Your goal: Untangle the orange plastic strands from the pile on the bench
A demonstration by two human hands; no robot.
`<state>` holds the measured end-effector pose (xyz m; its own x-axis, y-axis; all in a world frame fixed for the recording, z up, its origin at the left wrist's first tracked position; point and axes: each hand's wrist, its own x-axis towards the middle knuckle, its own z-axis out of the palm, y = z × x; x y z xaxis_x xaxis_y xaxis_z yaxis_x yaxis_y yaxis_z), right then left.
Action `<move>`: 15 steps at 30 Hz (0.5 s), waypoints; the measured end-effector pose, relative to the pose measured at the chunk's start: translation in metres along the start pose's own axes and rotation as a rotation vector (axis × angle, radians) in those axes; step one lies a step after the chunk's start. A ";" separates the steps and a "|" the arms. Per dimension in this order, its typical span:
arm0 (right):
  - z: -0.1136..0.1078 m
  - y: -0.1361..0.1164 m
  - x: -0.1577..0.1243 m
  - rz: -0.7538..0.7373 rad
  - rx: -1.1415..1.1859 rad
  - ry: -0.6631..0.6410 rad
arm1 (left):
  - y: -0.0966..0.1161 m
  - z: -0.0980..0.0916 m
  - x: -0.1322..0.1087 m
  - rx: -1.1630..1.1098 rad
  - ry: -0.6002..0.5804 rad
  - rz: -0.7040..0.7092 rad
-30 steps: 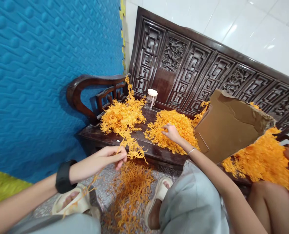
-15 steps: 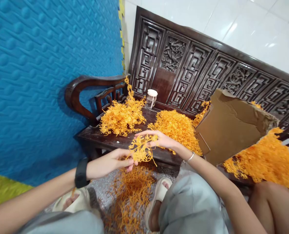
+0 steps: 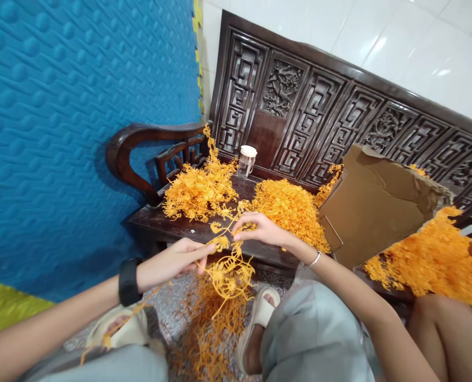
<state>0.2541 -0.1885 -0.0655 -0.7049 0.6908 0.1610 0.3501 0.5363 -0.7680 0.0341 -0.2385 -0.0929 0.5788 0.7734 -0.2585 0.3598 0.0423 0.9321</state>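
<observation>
My left hand, with a black watch on its wrist, pinches the stem of an orange plastic sprig. My right hand, with a thin bracelet, pinches the same sprig higher up, and its loose lacy part hangs down between the hands. Just beyond them on the dark wooden bench lie two heaps of orange sprigs, one at the left and one in the middle. Below the hands, a litter of orange strands covers the floor between my sandalled feet.
A torn cardboard box lies on the bench at the right, with more orange sprigs spilling from it. A small clear jar with a white lid stands against the carved backrest. Another person's knee and arm show at the right edge. A blue padded wall stands to the left.
My right hand came back from the middle heap with a sprig and met my left hand. Both now pinch it, and part of it has dropped to hang below.
</observation>
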 end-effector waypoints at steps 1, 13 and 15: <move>-0.002 0.001 -0.002 0.019 0.041 -0.005 | 0.001 -0.001 -0.001 0.013 0.025 0.011; 0.002 0.008 -0.012 0.009 -0.181 0.052 | 0.002 0.008 -0.015 0.297 0.027 0.115; -0.005 0.021 -0.016 0.017 -0.227 0.100 | -0.001 0.006 -0.019 0.336 0.055 0.099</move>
<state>0.2753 -0.1861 -0.0812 -0.6372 0.7391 0.2184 0.4990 0.6116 -0.6139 0.0270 -0.2574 -0.0908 0.5858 0.7967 -0.1485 0.5298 -0.2378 0.8141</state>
